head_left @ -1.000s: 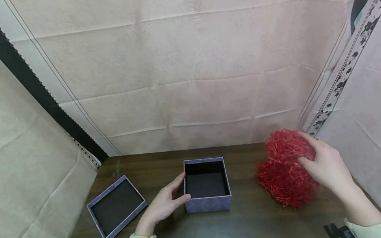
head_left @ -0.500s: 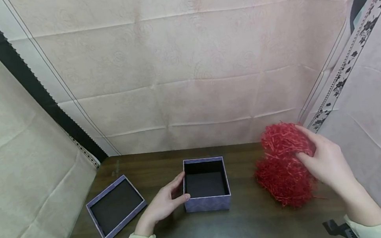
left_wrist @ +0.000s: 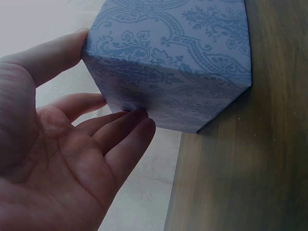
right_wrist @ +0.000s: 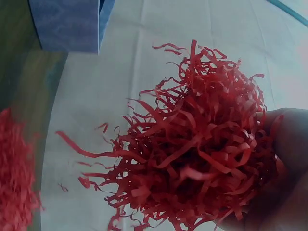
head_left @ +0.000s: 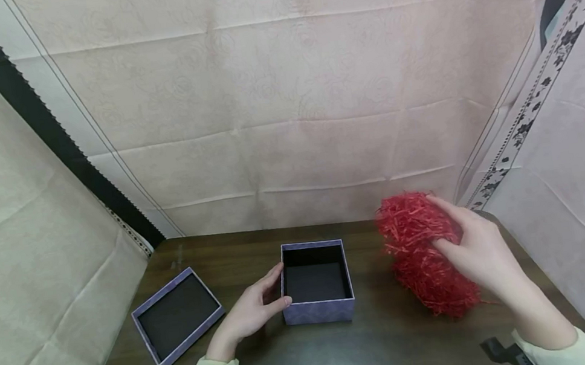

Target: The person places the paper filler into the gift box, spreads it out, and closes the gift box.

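A patterned blue-purple box point(head_left: 320, 312) stands upright on the table, its black inside bare. My left hand point(head_left: 250, 310) rests at the box's left side, thumb at the near corner. In the left wrist view, the fingers point(left_wrist: 129, 139) lie fairly straight against the box's side wall. Over on the right, my right hand point(head_left: 478, 250) grips a clump of red shredded paper point(head_left: 412, 219) between thumb and fingers. It is raised over a pile of the same shredded paper point(head_left: 443, 295). Loose strands stick out from the clump in the right wrist view, hiding most of the fingertips.
The box lid point(head_left: 180, 318) lies inside-up and turned at an angle, left of my left hand. Dark wooden table point(head_left: 379, 354) runs beneath everything. Pale cloth sheets point(head_left: 284, 116) hang behind it and on both sides.
My right hand has lifted the clump of shredded paper off the pile and moved it left toward the box. My left hand and the box have stayed in place.
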